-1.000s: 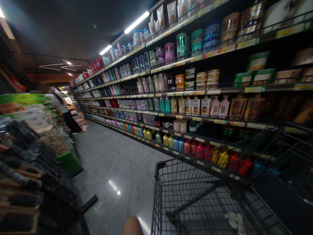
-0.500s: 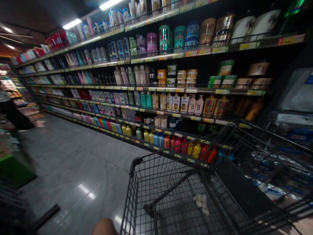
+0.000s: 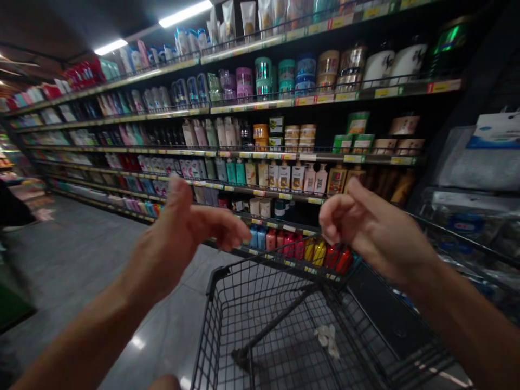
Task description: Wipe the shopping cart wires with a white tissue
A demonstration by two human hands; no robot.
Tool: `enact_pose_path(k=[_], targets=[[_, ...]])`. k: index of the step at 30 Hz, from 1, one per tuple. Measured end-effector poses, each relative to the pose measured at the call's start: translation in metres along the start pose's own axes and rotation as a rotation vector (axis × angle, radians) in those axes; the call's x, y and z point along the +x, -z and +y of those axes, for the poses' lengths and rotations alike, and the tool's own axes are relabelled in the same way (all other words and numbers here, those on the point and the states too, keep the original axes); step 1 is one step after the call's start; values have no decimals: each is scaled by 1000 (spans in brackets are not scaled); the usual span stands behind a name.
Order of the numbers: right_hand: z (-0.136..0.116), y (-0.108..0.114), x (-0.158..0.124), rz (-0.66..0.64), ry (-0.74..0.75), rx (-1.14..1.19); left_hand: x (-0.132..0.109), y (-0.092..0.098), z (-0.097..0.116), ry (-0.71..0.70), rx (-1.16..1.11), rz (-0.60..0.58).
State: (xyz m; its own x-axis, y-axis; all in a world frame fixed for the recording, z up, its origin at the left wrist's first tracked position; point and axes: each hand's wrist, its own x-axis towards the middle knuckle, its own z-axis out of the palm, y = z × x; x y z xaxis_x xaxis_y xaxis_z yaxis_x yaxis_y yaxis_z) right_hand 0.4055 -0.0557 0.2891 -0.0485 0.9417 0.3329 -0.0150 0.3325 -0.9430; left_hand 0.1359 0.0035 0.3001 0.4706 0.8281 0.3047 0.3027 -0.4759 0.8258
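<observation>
Both of my hands are raised in the air above a black wire shopping cart (image 3: 221,273). My left hand (image 3: 187,233) has its fingers stretched toward the right and its thumb up, and it holds nothing. My right hand (image 3: 369,227) has its fingers curled loosely inward with the thumb raised, and nothing shows in it. The two hands are apart and touch neither the cart nor each other. A small crumpled white scrap (image 3: 327,338) lies on the cart's floor.
Long shelves (image 3: 260,157) of bottles, jars and boxes run along the right side of the aisle. Plastic-wrapped packs (image 3: 487,157) stand at the far right. Grey glossy floor (image 3: 81,260) spreads to the left. A blurred person in dark clothes (image 3: 12,208) is at the left edge.
Both my forearms and hands have come up into view over the cart; earlier they were out of sight. The view has swung right toward the shelves.
</observation>
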Motion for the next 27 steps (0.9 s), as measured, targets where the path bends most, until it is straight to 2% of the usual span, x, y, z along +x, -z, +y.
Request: enact_pose_path(k=[2, 3, 6, 9, 14, 21, 24, 27], targets=[[0, -7, 26, -237, -139, 64, 33, -6, 4, 56, -169, -275], [-1, -10, 37, -323, -165, 77, 48, -9, 5, 65, -244, -331], [-9, -15, 60, -461, -147, 92, 76, -14, 9, 47, -379, -392], [-22, -16, 70, -512, -103, 88, 86, -11, 20, 14, -426, -375], [-35, -12, 79, -514, -80, 33, 87, -4, 39, -29, -390, -317], [-41, -9, 78, -417, -94, -19, 89, 0, 46, -67, -275, -258], [-34, -8, 77, -371, -102, -14, 91, -3, 39, -35, -255, -234], [0, -1, 76, -274, -130, -25, 91, -13, 13, 15, -259, -213]])
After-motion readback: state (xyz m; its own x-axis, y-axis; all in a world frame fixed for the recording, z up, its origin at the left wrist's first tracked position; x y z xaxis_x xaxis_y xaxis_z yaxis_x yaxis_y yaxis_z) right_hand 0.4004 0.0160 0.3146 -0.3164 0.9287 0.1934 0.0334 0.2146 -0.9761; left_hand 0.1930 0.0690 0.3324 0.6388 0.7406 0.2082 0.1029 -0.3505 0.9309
